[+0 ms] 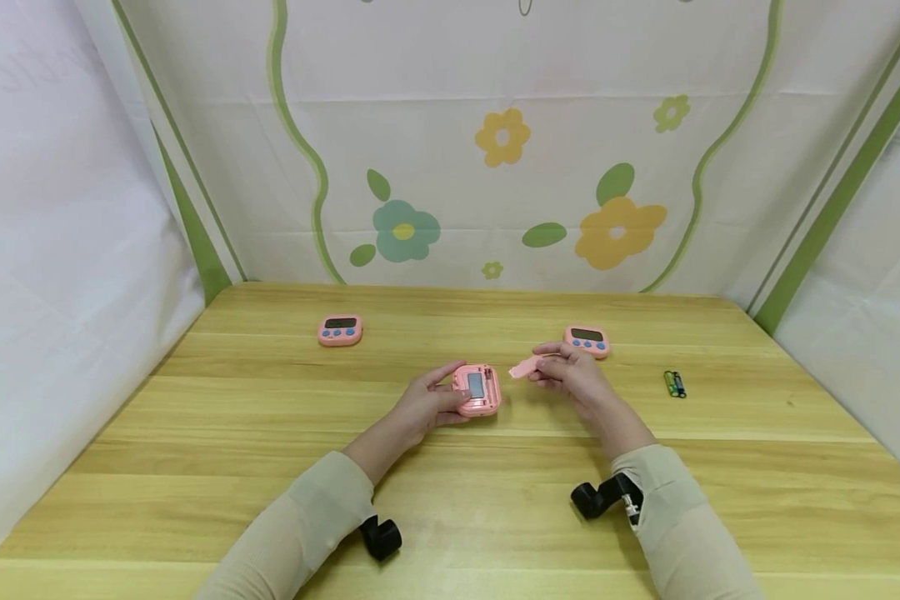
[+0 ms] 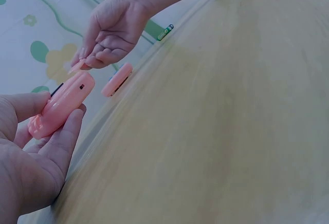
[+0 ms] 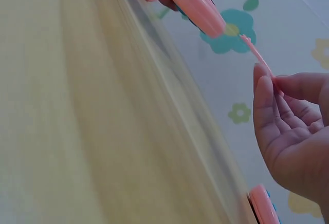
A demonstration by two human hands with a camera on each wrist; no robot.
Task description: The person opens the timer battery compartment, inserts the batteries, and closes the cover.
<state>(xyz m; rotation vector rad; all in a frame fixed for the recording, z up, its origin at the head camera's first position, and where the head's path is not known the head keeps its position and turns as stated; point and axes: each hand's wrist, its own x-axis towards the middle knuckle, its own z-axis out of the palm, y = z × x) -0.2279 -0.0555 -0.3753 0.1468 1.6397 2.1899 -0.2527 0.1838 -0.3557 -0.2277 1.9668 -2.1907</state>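
My left hand (image 1: 425,406) grips a pink digital timer (image 1: 486,392) above the table, its back turned up in the head view. An uncovered battery slot shows along the timer's right side, and the thumb lies over the face near a grey panel. Between thumb and fingers my right hand (image 1: 576,377) pinches a thin pink battery cover (image 1: 525,367). A small gap separates the cover from the timer. In the right wrist view the cover (image 3: 258,54) is seen edge-on, pointing toward the timer (image 3: 198,5).
On the wooden table (image 1: 270,517), a pink timer with blue buttons (image 1: 340,331) lies at the back left. Another pink timer (image 1: 587,340) lies just behind my right hand. Two small batteries (image 1: 675,384) lie to the right. A flowered curtain (image 1: 450,125) hangs behind the table.
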